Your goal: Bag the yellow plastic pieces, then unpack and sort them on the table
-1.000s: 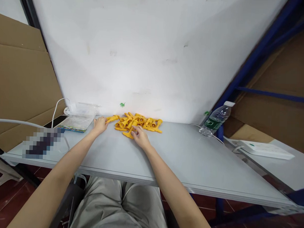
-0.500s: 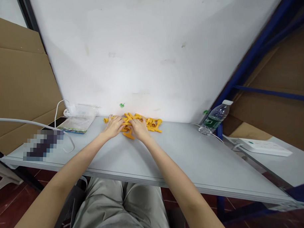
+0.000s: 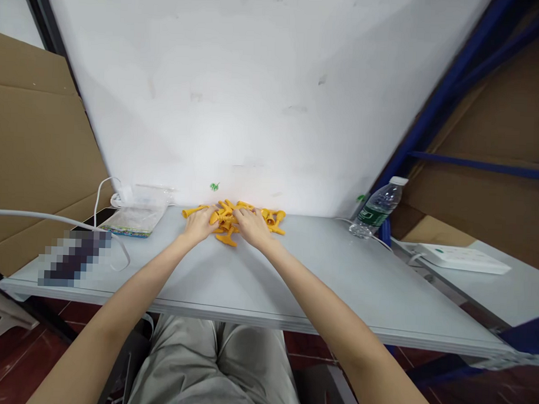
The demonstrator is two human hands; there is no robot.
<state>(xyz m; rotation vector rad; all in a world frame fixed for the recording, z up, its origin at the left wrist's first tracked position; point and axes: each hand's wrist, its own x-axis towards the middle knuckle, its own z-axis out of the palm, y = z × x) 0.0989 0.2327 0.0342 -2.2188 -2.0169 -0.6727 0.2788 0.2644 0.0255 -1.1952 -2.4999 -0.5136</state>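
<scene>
A heap of orange-yellow plastic pieces (image 3: 227, 219) lies on the grey table against the white panel. Some pieces have round cup-like ends, others narrow stems. My left hand (image 3: 200, 224), at the heap's left side, is closed on a yellow plastic piece (image 3: 214, 218) whose rounded end shows by the fingertips. Over the right part of the heap lies my right hand (image 3: 253, 226), with its fingers bent down and their tips hidden among the pieces. A T-shaped yellow piece (image 3: 226, 240) rests nearest me, between the two hands.
To the left are a clear plastic bag (image 3: 136, 215), a white cable (image 3: 97, 202) and a blurred-out dark object (image 3: 75, 263). A water bottle (image 3: 377, 210) leans at the right by the blue frame. Beyond it lies a white power strip (image 3: 464, 259). Cardboard (image 3: 36, 152) stands at the left.
My hands have moved apart, the right one shifting slightly to the right over the heap. The rounded piece now shows in my left hand. The view has shifted a little.
</scene>
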